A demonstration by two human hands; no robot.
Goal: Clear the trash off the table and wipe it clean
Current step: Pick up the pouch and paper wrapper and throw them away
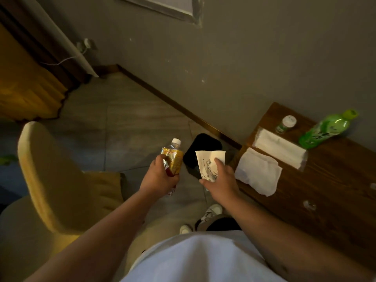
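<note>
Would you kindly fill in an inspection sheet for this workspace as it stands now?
Surface: wooden table against the wall, partly covered.
Job's things: yellow-labelled bottle and paper cup, both held above the black bin on the floor.
Clutter: green bottle, small white-capped bottle, tissue pack, loose tissue on the table.
Hands: left hand grips the bottle; right hand holds the cup.
Cables: white cable from a wall socket.
Surroundings: yellow chair, curtain.
</note>
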